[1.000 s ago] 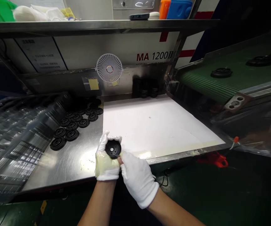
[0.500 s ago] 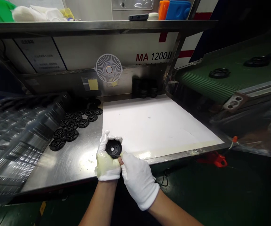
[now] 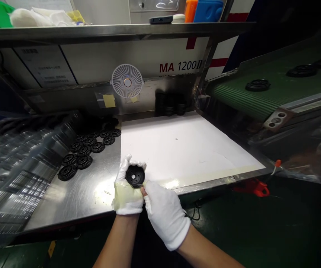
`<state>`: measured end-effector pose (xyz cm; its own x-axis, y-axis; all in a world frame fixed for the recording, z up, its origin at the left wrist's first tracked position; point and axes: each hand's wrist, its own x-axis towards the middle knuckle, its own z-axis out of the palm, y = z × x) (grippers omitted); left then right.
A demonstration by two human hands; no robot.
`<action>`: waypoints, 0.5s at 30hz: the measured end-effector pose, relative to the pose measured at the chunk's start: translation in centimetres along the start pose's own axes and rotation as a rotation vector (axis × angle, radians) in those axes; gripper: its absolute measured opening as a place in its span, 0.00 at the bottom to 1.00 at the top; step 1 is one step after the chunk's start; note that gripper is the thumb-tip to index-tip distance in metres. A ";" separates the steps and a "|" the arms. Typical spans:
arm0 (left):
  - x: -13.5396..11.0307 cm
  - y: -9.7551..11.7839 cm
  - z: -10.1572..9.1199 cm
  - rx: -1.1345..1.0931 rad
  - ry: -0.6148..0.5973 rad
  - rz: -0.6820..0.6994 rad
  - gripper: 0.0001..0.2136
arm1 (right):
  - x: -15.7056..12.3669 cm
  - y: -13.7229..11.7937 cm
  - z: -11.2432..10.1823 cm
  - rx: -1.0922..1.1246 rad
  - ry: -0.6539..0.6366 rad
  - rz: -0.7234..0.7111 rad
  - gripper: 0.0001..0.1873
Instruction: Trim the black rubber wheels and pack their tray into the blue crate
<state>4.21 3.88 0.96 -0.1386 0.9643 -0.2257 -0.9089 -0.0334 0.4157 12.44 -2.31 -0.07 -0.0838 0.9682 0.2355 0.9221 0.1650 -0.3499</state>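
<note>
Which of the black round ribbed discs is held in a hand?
The black disc in the white-gloved left hand, touched by the right hand at its lower edge. The other discs lie on the steel table and the green conveyor belt.

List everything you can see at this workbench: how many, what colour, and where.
steel table: one, silver, in front
sheet: one, white, flat on the steel table
round part: one, black, held over the table's front edge
loose parts: about a dozen, black, on the steel table left of the sheet
stacked parts: a few stacks, black, at the back wall
fan: one, white, on the back wall
conveyor belt: one, green, at right
belt parts: three, black, on the conveyor belt
plastic trays: a stack, clear, at left
orange container: one, top shelf
blue container: one, top shelf
left hand: white taped glove, gripping the round part
right hand: white glove, thumb at the part's rim
</note>
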 end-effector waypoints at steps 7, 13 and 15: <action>-0.8 1.2 -0.6 0.065 -0.151 -0.292 0.18 | 0.5 1.9 -0.2 0.040 0.051 -0.035 0.09; -0.2 -0.1 -0.1 -0.032 -0.046 -0.144 0.05 | 0.0 1.1 -0.1 0.055 0.028 0.060 0.12; -0.3 -0.5 -0.2 -0.005 -0.049 -0.014 0.07 | -0.2 0.4 0.0 0.063 0.031 0.043 0.11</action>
<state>4.61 3.57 0.66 -0.1065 0.9763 -0.1884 -0.9124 -0.0206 0.4087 12.85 -2.39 -0.30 -0.0316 0.9685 0.2469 0.8991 0.1354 -0.4162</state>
